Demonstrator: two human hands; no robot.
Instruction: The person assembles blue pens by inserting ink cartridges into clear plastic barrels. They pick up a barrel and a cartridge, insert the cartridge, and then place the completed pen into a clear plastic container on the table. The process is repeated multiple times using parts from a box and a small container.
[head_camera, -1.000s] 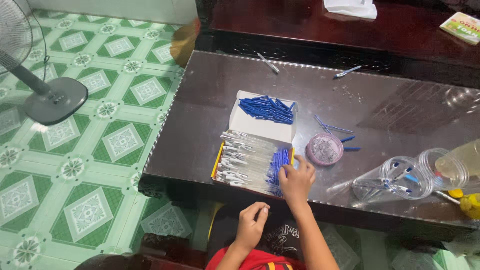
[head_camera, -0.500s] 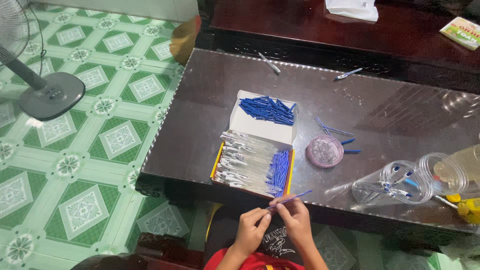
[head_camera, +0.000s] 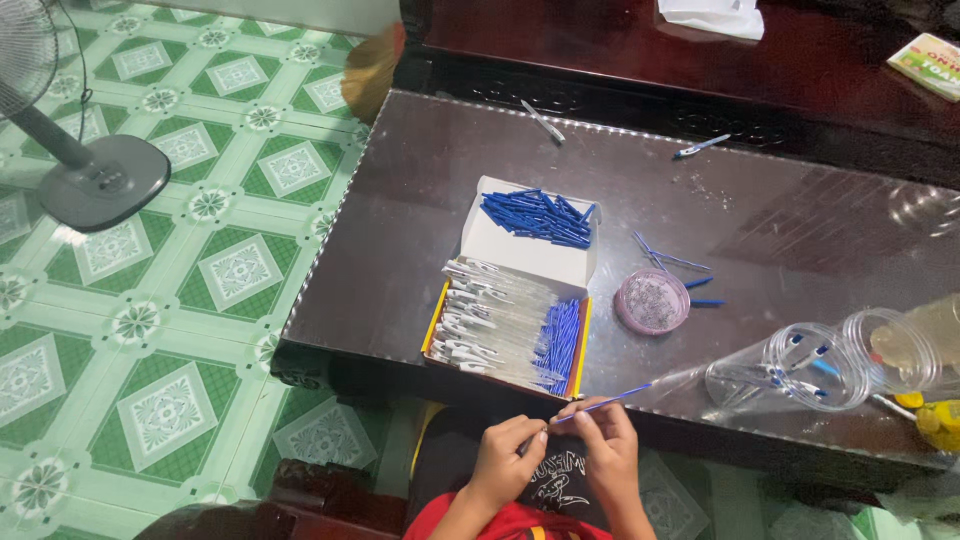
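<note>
The right hand (head_camera: 607, 452) pinches a thin blue refill (head_camera: 604, 403) between thumb and fingers, closed on its near end so that the long stem points up and to the right, clear of the lap and over the near edge of the bench (head_camera: 420, 200). The left hand (head_camera: 505, 458) is curled just beside it, fingertips meeting the same near end; whether it holds a small part of its own there is too small to tell, but the two hands are brought close together at chest height, which suits fine fitting work. Just beyond them, at the near edge, lies an open box (head_camera: 505, 325) packed with clear pen barrels on the left and a row of blue refills on the right, within easy reach. Its raised lid (head_camera: 520, 245), on the far side, serves as a tray for a heap of short blue pieces (head_camera: 538, 217). To the right sit a small round pink dish (head_camera: 652, 301) with a few loose blue sticks beside it, then a clear plastic cup (head_camera: 780, 367) lying on its side with pens in it. On the floor at far left stands a fan base (head_camera: 105, 182).
</note>
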